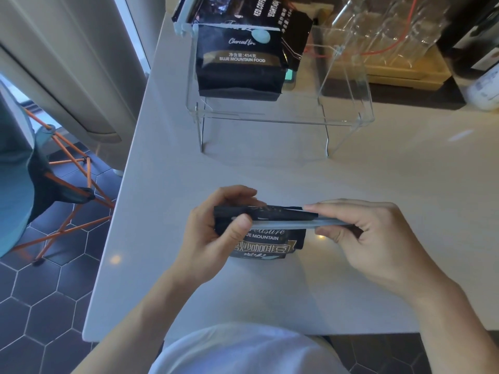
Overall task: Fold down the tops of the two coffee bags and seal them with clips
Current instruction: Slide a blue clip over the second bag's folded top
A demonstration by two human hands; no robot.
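A black coffee bag [270, 245] stands on the white table near me, its top folded over. My left hand [213, 236] pinches the folded top at its left end. My right hand [370, 238] holds a long pale grey-blue clip [286, 225] that lies along the fold from the right. A second black coffee bag [239, 66] stands on the clear acrylic shelf [348, 120] further back, with a pale clip [229, 27] across its folded top.
Behind the shelf lie another dark bag [293, 31], clear containers with a red cord [383, 28] and a dark appliance at the far right. The table's left edge drops to a tiled floor with an orange-legged chair [67, 168].
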